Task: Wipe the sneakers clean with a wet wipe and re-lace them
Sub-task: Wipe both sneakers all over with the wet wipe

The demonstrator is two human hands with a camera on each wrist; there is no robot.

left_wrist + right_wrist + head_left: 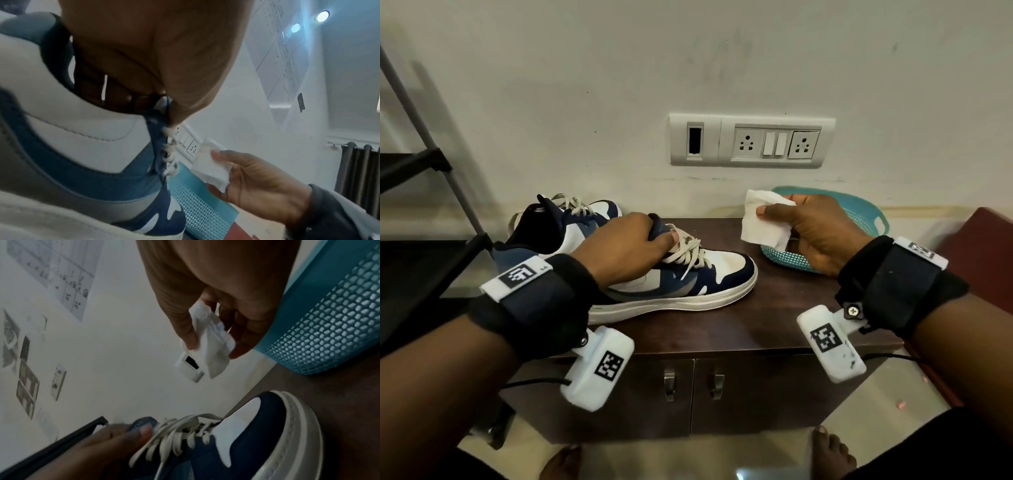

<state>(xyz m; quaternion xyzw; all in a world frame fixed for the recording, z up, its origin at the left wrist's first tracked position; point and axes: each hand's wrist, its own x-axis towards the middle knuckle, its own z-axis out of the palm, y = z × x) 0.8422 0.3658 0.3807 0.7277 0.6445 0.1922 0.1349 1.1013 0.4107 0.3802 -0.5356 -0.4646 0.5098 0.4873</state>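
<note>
The left hand (625, 248) has its grip curled round the tongue of the near sneaker (698, 274) on the worktop (774, 315) — the right hand (815, 233) pinches a white wipe (765, 222) above the blue basket (859, 212).

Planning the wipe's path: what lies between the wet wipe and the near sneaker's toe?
Nothing: head view shows only bare cabinet top between wet wipe and toe.

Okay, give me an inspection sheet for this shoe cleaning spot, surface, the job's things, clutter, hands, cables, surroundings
Surface: dark wooden cabinet top.
Job's things: near sneaker laced, side-on; second sneaker behind it; wet wipe folded.
Clutter: teal basket at the back right.
Grips: left hand grips the near sneaker's tongue; right hand pinches the wet wipe, held off the shoe.
Cables: black leads from the wrist cameras.
Surroundings: wall socket panel; black rack left.
</note>
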